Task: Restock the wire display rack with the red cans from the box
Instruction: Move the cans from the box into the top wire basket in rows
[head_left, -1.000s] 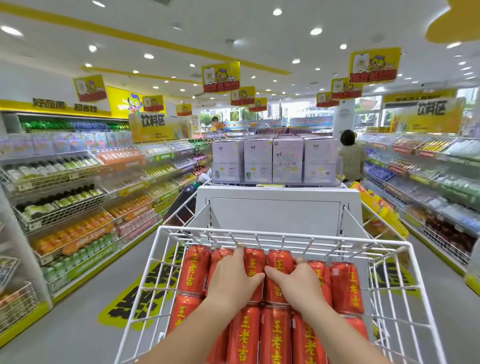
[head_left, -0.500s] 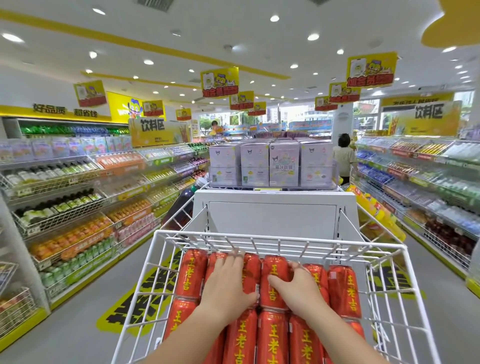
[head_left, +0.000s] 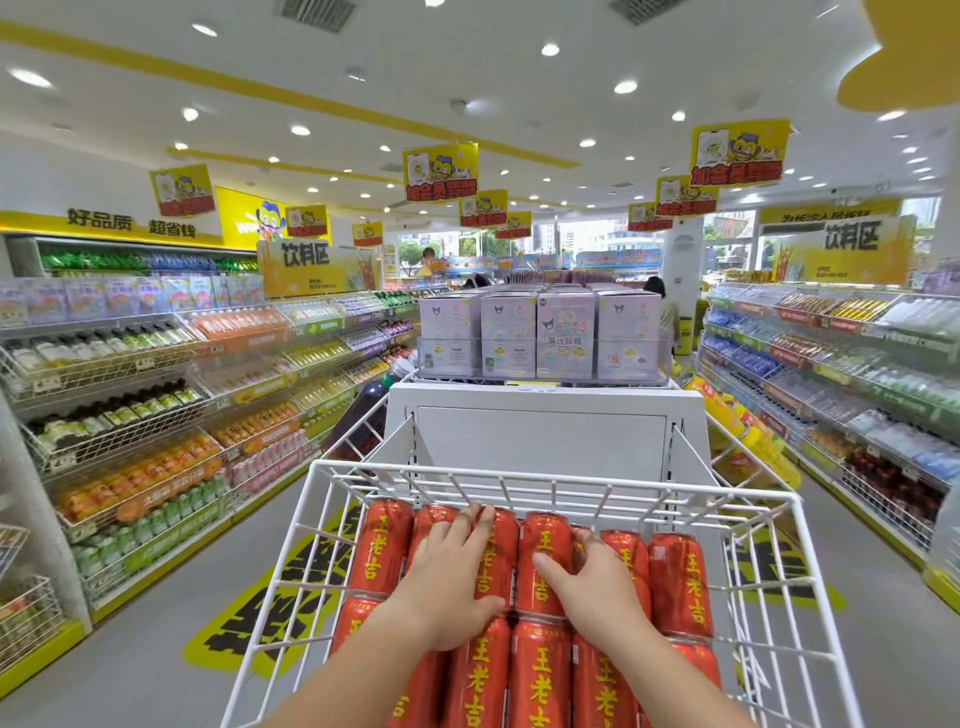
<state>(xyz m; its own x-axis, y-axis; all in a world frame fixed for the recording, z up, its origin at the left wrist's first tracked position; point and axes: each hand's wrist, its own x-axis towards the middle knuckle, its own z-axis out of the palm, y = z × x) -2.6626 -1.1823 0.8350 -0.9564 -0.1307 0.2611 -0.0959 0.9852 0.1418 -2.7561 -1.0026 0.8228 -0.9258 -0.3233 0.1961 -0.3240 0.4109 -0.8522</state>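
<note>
Red cans (head_left: 680, 587) with yellow lettering lie on their sides in rows inside the white wire display rack (head_left: 519, 478) in front of me. My left hand (head_left: 452, 582) rests flat on the back row, its fingers reaching the top end of one can (head_left: 498, 561). Beside it, my right hand (head_left: 597, 592) presses on the neighbouring cans, thumb across one can (head_left: 545, 535) and fingertips at the gap to the right. Neither hand lifts a can. The box is out of view.
A white panel (head_left: 540, 436) stands right behind the rack, with pale purple boxes (head_left: 566, 332) on top. Drink shelves line the left aisle (head_left: 130, 415) and the right aisle (head_left: 857, 395). A person (head_left: 660, 306) stands far down the right aisle.
Both hands stay on the back row of cans. The thumbs, touching a second ago, have drawn slightly apart. My view has tilted up a little.
</note>
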